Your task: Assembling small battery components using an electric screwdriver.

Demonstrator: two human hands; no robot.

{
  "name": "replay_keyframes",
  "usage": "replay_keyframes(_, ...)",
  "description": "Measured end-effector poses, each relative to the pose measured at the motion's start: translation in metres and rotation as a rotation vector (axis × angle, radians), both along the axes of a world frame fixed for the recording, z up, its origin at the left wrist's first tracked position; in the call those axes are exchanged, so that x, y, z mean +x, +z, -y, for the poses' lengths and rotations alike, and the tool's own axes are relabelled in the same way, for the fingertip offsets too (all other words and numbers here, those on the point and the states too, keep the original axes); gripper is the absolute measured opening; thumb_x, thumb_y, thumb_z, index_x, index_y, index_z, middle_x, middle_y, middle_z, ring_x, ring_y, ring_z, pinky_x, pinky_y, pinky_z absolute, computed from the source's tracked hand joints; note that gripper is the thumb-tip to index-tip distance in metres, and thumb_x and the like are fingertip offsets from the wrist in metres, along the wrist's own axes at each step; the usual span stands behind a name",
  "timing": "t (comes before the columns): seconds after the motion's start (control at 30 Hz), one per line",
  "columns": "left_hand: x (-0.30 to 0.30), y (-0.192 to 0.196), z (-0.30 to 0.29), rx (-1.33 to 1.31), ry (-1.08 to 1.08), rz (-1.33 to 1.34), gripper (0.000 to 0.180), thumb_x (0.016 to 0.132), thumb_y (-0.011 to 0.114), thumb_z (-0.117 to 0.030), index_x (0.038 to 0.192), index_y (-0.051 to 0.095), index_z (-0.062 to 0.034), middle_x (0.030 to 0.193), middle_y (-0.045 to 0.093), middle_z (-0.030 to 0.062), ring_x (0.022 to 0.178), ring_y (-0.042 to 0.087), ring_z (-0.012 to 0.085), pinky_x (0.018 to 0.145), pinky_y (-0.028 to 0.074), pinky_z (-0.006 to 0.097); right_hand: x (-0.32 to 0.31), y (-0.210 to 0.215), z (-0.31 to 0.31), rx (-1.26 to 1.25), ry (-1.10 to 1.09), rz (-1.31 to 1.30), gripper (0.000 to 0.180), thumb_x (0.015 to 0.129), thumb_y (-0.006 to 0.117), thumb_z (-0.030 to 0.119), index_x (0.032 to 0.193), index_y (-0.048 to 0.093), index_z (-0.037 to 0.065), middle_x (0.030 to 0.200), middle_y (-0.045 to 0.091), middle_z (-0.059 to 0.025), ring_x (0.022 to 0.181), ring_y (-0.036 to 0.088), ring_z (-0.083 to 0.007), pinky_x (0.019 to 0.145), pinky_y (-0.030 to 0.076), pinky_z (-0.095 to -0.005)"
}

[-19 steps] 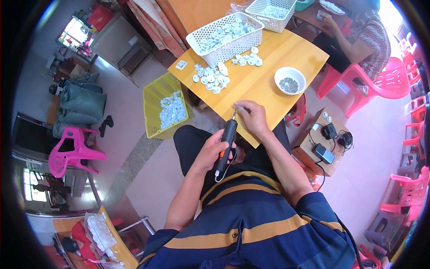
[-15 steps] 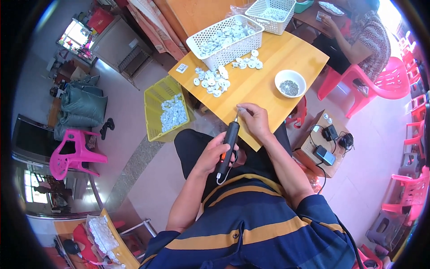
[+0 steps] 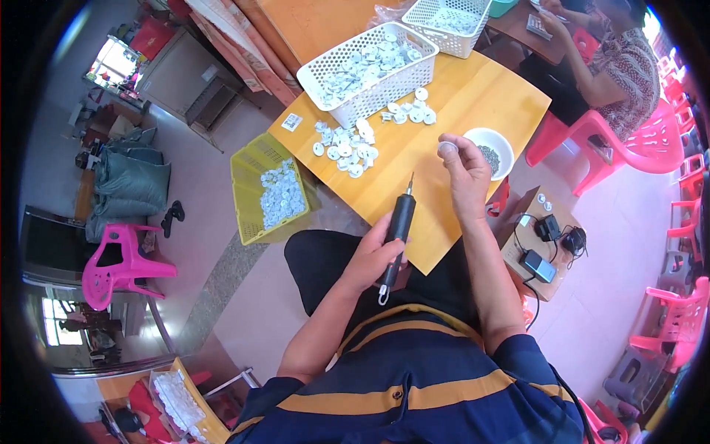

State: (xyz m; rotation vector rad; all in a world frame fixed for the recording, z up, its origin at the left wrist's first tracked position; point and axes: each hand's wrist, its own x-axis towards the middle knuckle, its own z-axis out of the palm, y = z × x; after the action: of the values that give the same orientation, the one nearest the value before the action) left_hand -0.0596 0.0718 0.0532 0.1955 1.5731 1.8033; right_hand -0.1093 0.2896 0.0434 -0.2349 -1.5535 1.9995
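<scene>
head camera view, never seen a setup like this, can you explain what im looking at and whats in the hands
There's no robot here: these are a person's bare hands, seen from a camera worn on their head, looking down. The wide fisheye lens bends straight edges.

The left hand grips a black electric screwdriver, its thin bit pointing away from the body. The right hand pinches a small white disc.

On the yellow wooden table are a perforated white basket of white parts, a loose pile of white round parts and a white bowl of small grey metal pieces, too tiny to identify surely.
</scene>
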Motion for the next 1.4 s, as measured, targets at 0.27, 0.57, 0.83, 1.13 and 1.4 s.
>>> replay_keyframes(0.27,-0.041,-0.021,-0.060,-0.693,-0.015,-0.932,0.055,0.087,0.063,-0.015,0.135,0.045,0.0046,0.114,0.058,0.0237,0.103,0.060,0.0407,0.090,0.049,0.047,-0.039,0.001,0.023,0.560,0.047,0.094,0.017,0.093,0.067,0.007,0.109,0.072,0.005,0.099,0.071,-0.0098,0.084,0.068,-0.0172,0.076,0.054,-0.0280)
replay_keyframes(0.57,-0.092,-0.025,-0.025,-0.612,0.158,-1.099,0.054,0.088,0.065,-0.016,0.133,0.048,0.0069,0.131,0.052,0.0269,0.119,0.051,0.0457,0.102,0.043,0.050,-0.092,-0.010,0.017,0.869,0.066,0.130,0.018,0.092,0.064,0.008,0.109,0.071,0.006,0.099,0.070,-0.0165,0.089,0.069,-0.0343,0.080,0.054,-0.0386)
replay_keyframes(0.83,-0.161,-0.037,-0.019,-0.998,-0.005,-1.302,0.070,0.090,0.067,-0.031,0.145,0.041,0.0039,0.147,0.045,0.0232,0.140,0.036,0.0458,0.114,0.029,0.056,-0.072,-0.012,0.025,0.737,0.137,0.231,0.019,0.090,0.063,0.007,0.106,0.072,0.006,0.101,0.071,-0.0179,0.093,0.068,-0.0366,0.083,0.055,-0.0429)
replay_keyframes(1.13,-0.142,-0.042,-0.003,-0.893,0.031,-1.298,0.074,0.088,0.071,-0.030,0.147,0.040,0.0020,0.150,0.041,0.0230,0.142,0.033,0.0452,0.115,0.027,0.057,-0.072,-0.019,0.033,0.993,0.125,0.287,0.016,0.089,0.064,0.008,0.103,0.073,0.006,0.101,0.070,-0.0156,0.090,0.069,-0.0355,0.080,0.055,-0.0436)
replay_keyframes(1.4,-0.163,-0.048,-0.009,-0.951,0.078,-1.377,0.079,0.084,0.074,-0.034,0.150,0.040,-0.0062,0.153,0.039,0.0215,0.145,0.029,0.0446,0.117,0.023,0.062,-0.071,-0.013,0.049,0.979,0.083,0.218,0.017,0.089,0.062,0.005,0.102,0.072,0.005,0.101,0.070,-0.0175,0.091,0.068,-0.0379,0.080,0.055,-0.0440)
